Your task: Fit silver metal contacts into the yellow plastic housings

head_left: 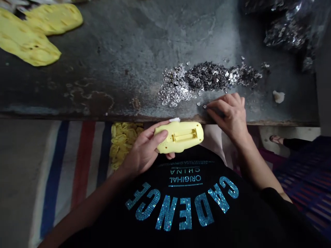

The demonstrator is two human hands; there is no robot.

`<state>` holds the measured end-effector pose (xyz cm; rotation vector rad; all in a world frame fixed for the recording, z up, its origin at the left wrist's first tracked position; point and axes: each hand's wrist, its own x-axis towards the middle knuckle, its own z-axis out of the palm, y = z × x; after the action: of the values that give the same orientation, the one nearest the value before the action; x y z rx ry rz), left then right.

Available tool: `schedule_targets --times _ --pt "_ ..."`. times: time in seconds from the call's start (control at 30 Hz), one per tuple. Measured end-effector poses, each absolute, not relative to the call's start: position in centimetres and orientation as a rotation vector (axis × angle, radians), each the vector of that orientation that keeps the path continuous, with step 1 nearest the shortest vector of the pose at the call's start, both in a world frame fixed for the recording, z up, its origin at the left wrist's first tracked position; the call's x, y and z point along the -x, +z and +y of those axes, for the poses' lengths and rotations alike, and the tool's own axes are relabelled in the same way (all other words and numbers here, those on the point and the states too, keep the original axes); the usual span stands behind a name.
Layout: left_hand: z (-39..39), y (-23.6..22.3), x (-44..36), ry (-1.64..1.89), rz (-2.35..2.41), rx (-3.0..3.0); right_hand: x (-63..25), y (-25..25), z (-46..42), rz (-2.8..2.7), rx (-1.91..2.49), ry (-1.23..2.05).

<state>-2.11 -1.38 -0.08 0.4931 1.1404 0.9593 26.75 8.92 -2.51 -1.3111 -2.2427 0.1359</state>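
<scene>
A yellow plastic toy housing (184,137) with a two-slot battery compartment facing up is gripped by my left hand (148,144), thumb on top and fingers beneath, just off the table's front edge. My right hand (230,115) pinches a small metal contact plate (205,106) between thumb and forefinger, low over the tabletop. Another loose contact plate lies close to those fingertips. Behind the hand spreads a pile of small shiny metal contact plates (209,77).
Several yellow housings (31,38) lie at the far left of the dark metal table (124,44). Clear plastic bags of metal pieces (287,32) rest at the back right. A striped sack (84,151) with yellow parts (121,141) is below left; a blue crate (302,175) is right.
</scene>
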Motion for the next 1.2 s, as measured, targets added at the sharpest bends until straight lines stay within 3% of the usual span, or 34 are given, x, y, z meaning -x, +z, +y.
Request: schedule_targets --times 0.2,0.4,0.53,0.77,1.0,1.1,1.2 --pt "-1.7 0.0 2.6 0.980 1.185 -0.437 -26.1 -2.4 9.8 -2.298 1.268 0.152" --pt "-1.4 0.0 3.6 0.977 1.268 -0.409 -36.7 -1.5 12.9 -1.831 1.575 0.073" --pt "-0.6 -0.6 3.4 0.901 1.291 -0.461 -42.5 -2.3 16.8 -1.891 1.868 0.045" --pt "0.1 -0.3 0.9 0.893 1.435 -0.412 -38.5 -1.9 18.5 -2.111 2.014 0.127" --pt "0.8 -0.6 0.7 0.847 1.485 -0.402 -35.0 -1.9 13.9 -2.240 1.637 0.306" --pt "1.1 -0.5 0.6 0.848 1.475 -0.397 -37.5 -1.8 16.9 -2.100 1.563 0.255" --pt "1.3 -0.2 0.5 0.851 1.427 -0.384 -40.5 -1.4 22.3 -1.990 1.788 0.093"
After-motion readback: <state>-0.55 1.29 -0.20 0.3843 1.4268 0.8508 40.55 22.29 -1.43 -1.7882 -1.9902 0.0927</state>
